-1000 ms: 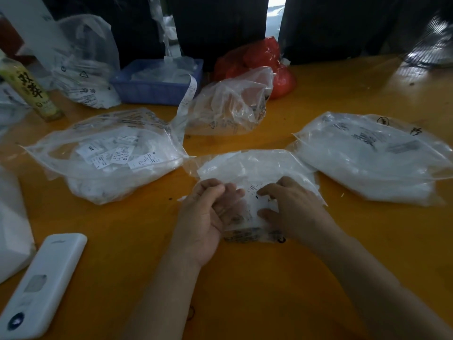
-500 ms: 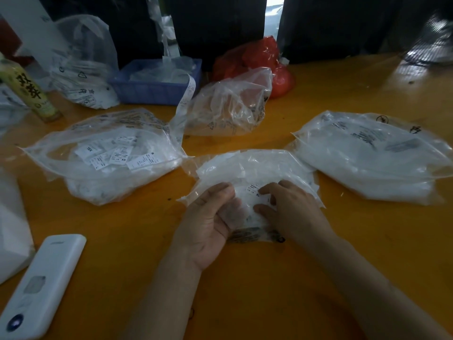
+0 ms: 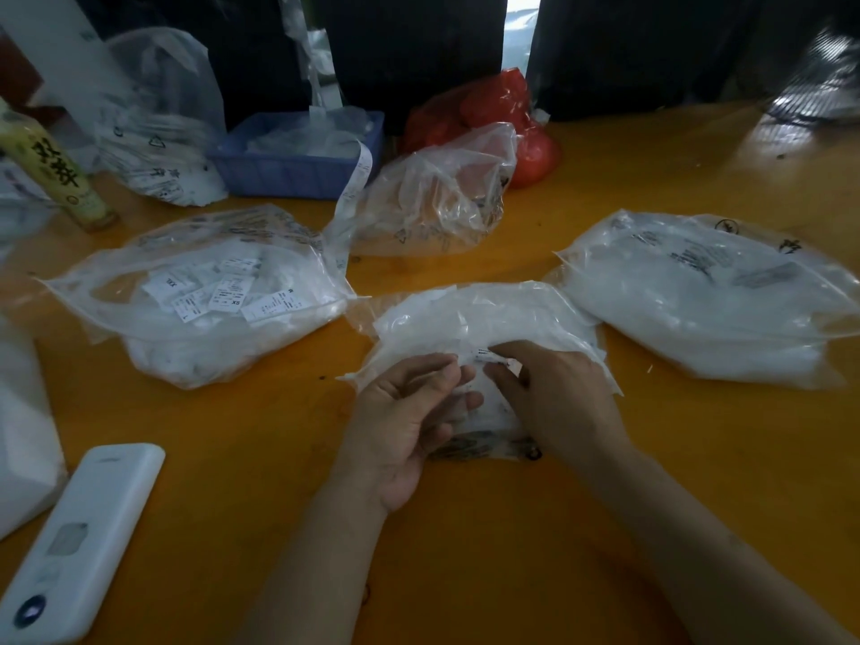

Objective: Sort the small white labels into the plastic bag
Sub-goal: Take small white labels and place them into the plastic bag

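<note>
A clear plastic bag [image 3: 488, 318] of small white labels lies on the orange table [image 3: 465, 551] in front of me. My left hand [image 3: 409, 412] is palm-up at its near left corner, fingers curled on the bag's edge film. My right hand [image 3: 554, 393] rests on the bag's near right part, thumb and fingers pinching a small white label [image 3: 486, 356] with black print. To the left lies a second open bag [image 3: 200, 295] with several printed labels showing. A fuller bag [image 3: 707, 309] lies to the right.
A white handheld device [image 3: 79, 537] lies at the near left. At the back stand a blue tray [image 3: 298, 155], a crumpled clear bag [image 3: 437, 197], a red bag [image 3: 502, 114], a bottle [image 3: 51, 174] and another printed bag [image 3: 158, 132]. A label strip [image 3: 353, 188] hangs from the tray.
My left hand has turned palm-up and uncurled somewhat at the bag's edge. My right hand has shifted slightly forward, pinching a label.
</note>
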